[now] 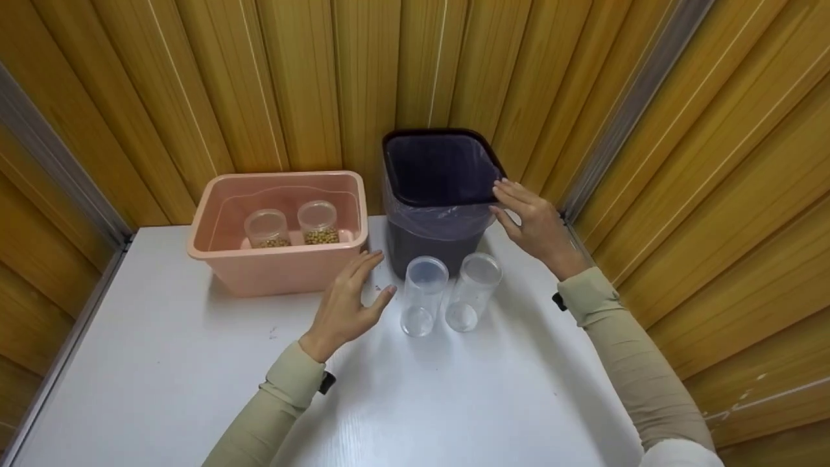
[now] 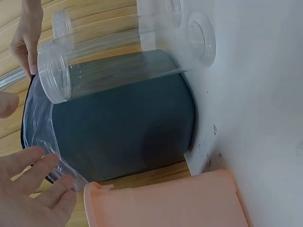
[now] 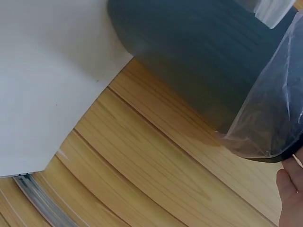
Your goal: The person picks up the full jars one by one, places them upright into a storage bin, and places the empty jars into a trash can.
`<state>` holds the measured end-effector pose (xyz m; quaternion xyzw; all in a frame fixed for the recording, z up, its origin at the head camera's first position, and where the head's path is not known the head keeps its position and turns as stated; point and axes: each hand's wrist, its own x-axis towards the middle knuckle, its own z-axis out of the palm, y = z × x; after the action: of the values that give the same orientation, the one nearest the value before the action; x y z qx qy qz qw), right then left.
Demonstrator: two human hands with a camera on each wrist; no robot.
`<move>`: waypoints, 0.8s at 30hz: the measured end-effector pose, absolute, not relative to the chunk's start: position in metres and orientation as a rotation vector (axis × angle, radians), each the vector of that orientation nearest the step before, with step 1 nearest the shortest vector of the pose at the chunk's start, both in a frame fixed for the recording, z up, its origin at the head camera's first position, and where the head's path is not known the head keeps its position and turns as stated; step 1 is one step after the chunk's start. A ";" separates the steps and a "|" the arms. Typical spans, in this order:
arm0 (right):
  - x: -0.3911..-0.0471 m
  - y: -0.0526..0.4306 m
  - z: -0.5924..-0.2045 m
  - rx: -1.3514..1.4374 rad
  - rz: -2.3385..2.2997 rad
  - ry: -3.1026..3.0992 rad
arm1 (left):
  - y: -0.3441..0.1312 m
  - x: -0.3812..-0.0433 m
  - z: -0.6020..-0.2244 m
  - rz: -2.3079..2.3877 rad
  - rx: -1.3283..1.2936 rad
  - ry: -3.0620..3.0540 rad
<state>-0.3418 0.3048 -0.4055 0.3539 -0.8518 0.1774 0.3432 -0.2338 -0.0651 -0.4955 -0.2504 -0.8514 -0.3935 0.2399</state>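
My right hand (image 1: 535, 224) is at the right side of a dark waste bin (image 1: 431, 243), its fairly straight fingers touching the rim. A thin translucent bag (image 1: 447, 220) is folded over that rim. My left hand (image 1: 347, 308) hovers above the table with fingers spread, holding nothing, between a pink tub (image 1: 285, 272) and the clear jars. Two open clear plastic jars, one on the left (image 1: 425, 295) and one on the right (image 1: 473, 292), stand upright before the bin. In the left wrist view the left fingers (image 2: 52, 194) are extended, apart from the jars.
Inside the pink tub stand two more clear jars, left (image 1: 266, 227) and right (image 1: 318, 224), with small yellowish bean-like pieces low in them. Yellow wood-look panels (image 1: 298, 84) wall the white table (image 1: 194, 383) at the back and sides.
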 end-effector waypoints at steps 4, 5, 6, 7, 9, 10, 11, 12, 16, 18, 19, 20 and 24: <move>-0.345 0.306 -0.406 0.936 0.424 -2.179 | -0.054 -0.237 -0.499 -1.111 -0.694 -2.332; -0.346 0.305 -0.405 0.941 0.416 -2.168 | -0.052 -0.237 -0.499 -1.117 -0.698 -2.329; -0.347 0.305 -0.405 0.946 0.412 -2.155 | -0.049 -0.238 -0.501 -1.123 -0.702 -2.330; -0.348 0.305 -0.405 0.951 0.409 -2.142 | -0.046 -0.239 -0.502 -1.130 -0.705 -2.338; -0.350 0.304 -0.404 0.962 0.407 -2.117 | -0.041 -0.241 -0.505 -1.147 -0.712 -2.351; -0.351 0.304 -0.403 0.970 0.408 -2.104 | -0.039 -0.242 -0.507 -1.159 -0.713 -2.360; -0.352 0.303 -0.402 0.981 0.405 -2.096 | -0.036 -0.243 -0.508 -1.169 -0.713 -2.366; -0.353 0.302 -0.401 0.991 0.403 -2.087 | -0.034 -0.244 -0.510 -1.182 -0.710 -2.372; -0.356 0.301 -0.400 1.027 0.393 -2.061 | -0.026 -0.249 -0.516 -1.239 -0.698 -2.358; -0.357 0.301 -0.400 1.040 0.392 -2.048 | -0.021 -0.251 -0.518 -1.265 -0.699 -2.350; -0.357 0.301 -0.401 1.041 0.394 -2.042 | -0.019 -0.252 -0.519 -1.279 -0.701 -2.346; -0.357 0.302 -0.401 1.041 0.398 -2.036 | -0.017 -0.253 -0.520 -1.288 -0.702 -2.344; -0.358 0.303 -0.403 1.034 0.421 -2.028 | -0.009 -0.256 -0.522 -1.333 -0.703 -2.327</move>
<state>-0.3576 0.3032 -0.4025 0.4091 -0.8023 0.1666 0.4014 -0.2561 -0.0092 -0.5223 -0.2492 -0.8251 -0.4726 0.1838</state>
